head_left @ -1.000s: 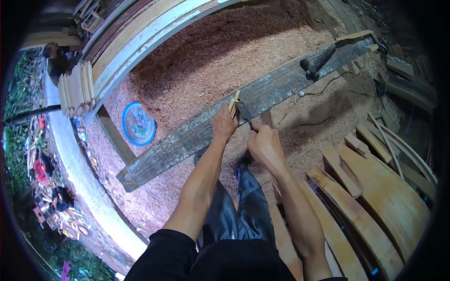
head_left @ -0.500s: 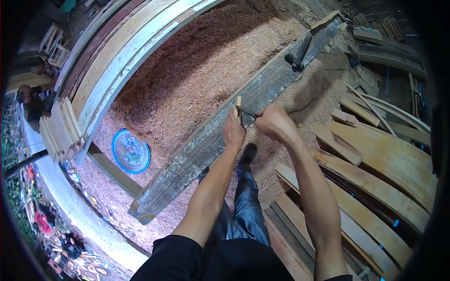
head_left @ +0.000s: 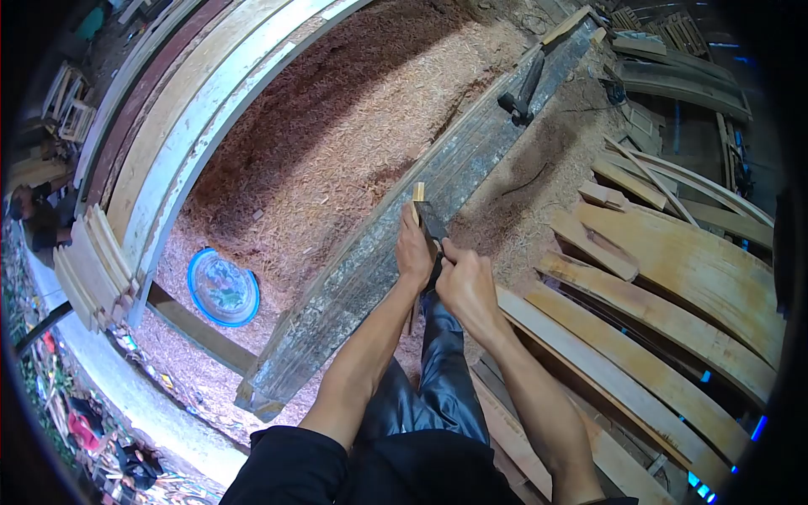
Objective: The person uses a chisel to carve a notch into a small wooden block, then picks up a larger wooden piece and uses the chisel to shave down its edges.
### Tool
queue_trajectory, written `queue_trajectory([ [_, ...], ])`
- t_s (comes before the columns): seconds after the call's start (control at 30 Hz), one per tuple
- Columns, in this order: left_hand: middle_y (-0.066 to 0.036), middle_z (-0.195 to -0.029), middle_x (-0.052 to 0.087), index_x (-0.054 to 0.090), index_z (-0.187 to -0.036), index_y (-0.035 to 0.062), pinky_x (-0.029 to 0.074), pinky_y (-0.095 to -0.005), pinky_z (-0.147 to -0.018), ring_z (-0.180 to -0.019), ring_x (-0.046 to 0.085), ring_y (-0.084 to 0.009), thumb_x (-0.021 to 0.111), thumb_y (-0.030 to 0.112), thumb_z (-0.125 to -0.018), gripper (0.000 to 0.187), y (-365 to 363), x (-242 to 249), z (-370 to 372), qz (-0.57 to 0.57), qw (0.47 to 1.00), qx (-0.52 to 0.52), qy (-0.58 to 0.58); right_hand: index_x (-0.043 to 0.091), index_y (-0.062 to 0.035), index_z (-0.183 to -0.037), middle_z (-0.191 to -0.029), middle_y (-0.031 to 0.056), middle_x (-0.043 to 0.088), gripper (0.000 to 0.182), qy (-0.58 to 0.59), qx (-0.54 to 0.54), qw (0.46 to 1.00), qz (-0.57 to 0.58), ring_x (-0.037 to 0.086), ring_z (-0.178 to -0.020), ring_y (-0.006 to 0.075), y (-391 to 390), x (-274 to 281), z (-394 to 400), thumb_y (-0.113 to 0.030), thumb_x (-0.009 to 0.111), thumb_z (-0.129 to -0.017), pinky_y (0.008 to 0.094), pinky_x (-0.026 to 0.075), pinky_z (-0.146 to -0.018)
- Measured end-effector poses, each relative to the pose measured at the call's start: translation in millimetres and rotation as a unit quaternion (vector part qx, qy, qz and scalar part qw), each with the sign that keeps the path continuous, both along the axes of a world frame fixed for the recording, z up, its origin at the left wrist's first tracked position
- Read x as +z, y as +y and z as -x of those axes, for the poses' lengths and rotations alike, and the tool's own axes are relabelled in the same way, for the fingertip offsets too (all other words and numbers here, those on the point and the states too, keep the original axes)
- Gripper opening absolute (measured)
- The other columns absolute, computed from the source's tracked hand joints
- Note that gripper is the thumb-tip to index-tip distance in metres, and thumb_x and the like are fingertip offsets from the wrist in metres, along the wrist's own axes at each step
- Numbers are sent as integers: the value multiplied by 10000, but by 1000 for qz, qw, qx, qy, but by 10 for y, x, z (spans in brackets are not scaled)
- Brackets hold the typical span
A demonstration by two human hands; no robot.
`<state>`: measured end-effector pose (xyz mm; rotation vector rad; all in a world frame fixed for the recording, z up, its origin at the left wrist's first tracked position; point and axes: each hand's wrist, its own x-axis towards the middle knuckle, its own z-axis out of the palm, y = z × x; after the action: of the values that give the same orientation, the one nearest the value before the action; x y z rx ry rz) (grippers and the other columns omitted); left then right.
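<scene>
My left hand [head_left: 413,251] is wrapped round a narrow strip of wood [head_left: 418,192], whose pale end sticks up past the fingers. A dark flat-bladed tool [head_left: 432,220] lies against the strip's right side. My right hand [head_left: 465,276] is closed at the lower end of this tool, close beside my left hand. Both hands are above the near edge of a long, worn plank [head_left: 362,252]. Further up the plank rests a dark tool with a long handle [head_left: 528,87].
Wood shavings [head_left: 303,160] cover the ground. A blue-rimmed basin [head_left: 223,286] sits at the left, below curved boards [head_left: 181,135]. Cut planks [head_left: 665,252] are piled at the right. A person [head_left: 42,215] is at the far left, another [head_left: 139,465] at the lower left.
My right hand has come down and in beside my left hand, turning the tool from sideways to along the wood strip. The whole view has shifted slightly.
</scene>
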<state>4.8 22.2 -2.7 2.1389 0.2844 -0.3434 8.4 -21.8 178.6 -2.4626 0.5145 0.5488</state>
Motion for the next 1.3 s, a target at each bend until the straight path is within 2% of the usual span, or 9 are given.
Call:
queue_trajectory([
  [0.2,-205,-1412,382,148,-1444,40,485,-433,-885,-1117,533,-413,529,9,-809,741,-5,-94,58,25,1000,-4,5,555,67,-1195,-742,340,559,379,-67,-5,998,-8,611,-694,446,127,-341,482,-34,494,-835,477,462,-614],
  [0.4,-174,-1393,417,193,-1436,112,501,-445,-846,-1057,571,-405,484,28,-858,652,-4,-189,69,63,998,10,21,551,23,-1229,-745,319,574,385,-137,-102,983,-75,626,-662,404,180,-637,722,-65,507,-856,439,468,-591],
  [0.5,-193,-1356,449,240,-1409,102,506,-467,-813,-1008,590,-418,473,41,-874,586,6,-26,26,46,999,11,9,547,14,-1235,-825,316,601,384,-171,-60,980,-81,643,-744,394,-4,-705,759,-72,515,-861,411,488,-639],
  [0.53,-203,-1333,468,266,-1392,90,506,-481,-795,-983,597,-425,471,48,-879,554,-4,35,24,21,1000,6,22,572,13,-1202,-933,318,604,361,3,-92,994,-63,637,-874,402,-16,-315,538,-76,520,-856,404,498,-750],
  [0.7,-238,-1248,516,291,-1369,54,492,-504,-765,-950,594,-441,484,27,-853,551,-60,-42,37,-21,999,36,-2,635,38,-1081,-843,361,585,324,-35,14,999,-24,604,-863,473,-270,38,55,-75,513,-804,502,480,-799],
  [0.77,-245,-1224,528,292,-1366,41,487,-510,-757,-939,593,-445,487,18,-841,561,-66,-31,3,-3,999,35,-5,639,27,-1089,-950,315,606,333,48,49,998,4,603,-947,432,-307,88,-179,-106,521,-806,416,469,-879],
  [0.93,-266,-1201,532,270,-1383,27,482,-516,-768,-945,588,-449,494,10,-814,612,-58,-46,18,-7,999,33,0,669,-29,-1066,-976,279,625,389,168,121,978,31,614,-976,386,-306,282,-695,-95,497,-724,384,470,-896],
  [1.07,-273,-1204,528,265,-1387,29,483,-509,-779,-953,583,-454,502,4,-801,632,-57,-29,13,-3,999,33,-13,660,-5,-1069,-979,295,616,383,187,152,970,43,611,-983,391,-262,292,-760,-88,505,-728,388,467,-901],
  [1.3,-255,-1279,491,244,-1407,46,487,-494,-801,-980,575,-460,546,21,-792,686,-46,-32,7,5,1000,23,19,637,55,-1073,-834,327,588,326,28,-4,1000,-8,624,-756,431,-165,15,-34,-46,529,-782,437,490,-709],
])
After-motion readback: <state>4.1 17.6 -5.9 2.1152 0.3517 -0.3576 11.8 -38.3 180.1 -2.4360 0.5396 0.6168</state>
